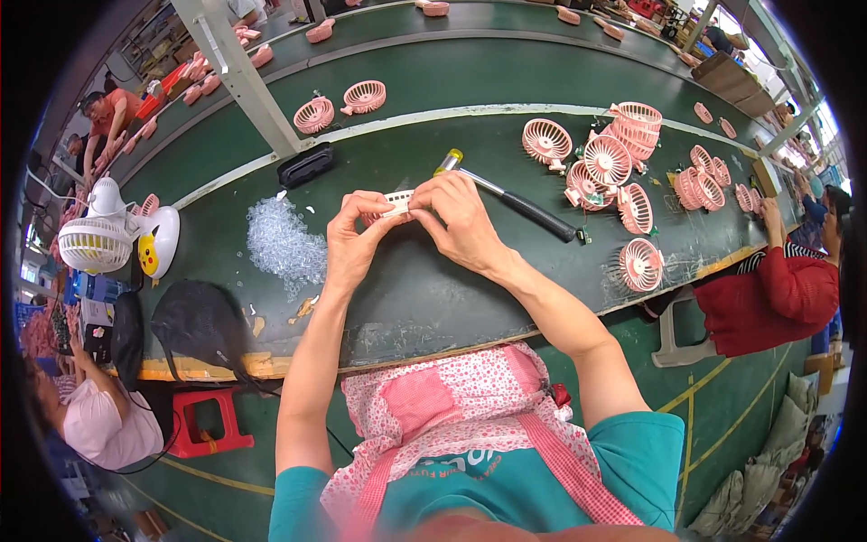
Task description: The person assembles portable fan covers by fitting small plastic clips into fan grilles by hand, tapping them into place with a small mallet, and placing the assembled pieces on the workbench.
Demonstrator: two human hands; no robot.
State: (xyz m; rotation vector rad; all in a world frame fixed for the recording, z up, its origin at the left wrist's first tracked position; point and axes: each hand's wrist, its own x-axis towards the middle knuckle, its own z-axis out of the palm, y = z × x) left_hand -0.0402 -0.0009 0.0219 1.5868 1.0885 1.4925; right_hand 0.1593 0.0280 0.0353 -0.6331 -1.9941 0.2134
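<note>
Over the green work surface, my left hand (355,230) and my right hand (454,217) meet, fingers closed on a small slotted plastic part (397,202). It looks white on top with a row of dark openings, and pink shows by my left fingers. My fingers hide most of its shape. Just beyond my right hand lies a hammer (533,212) with a yellow head and black grip. Left of my left hand is a heap of small clear plastic pieces (282,242). A black case (305,165) lies behind the heap.
Several pink round fan housings (607,160) are grouped to the right, some stacked. A white desk fan (95,230) and a black bag (199,325) stand left. A metal post (239,81) rises at the back by the conveyor belt (433,77). Co-workers (768,289) sit on both sides.
</note>
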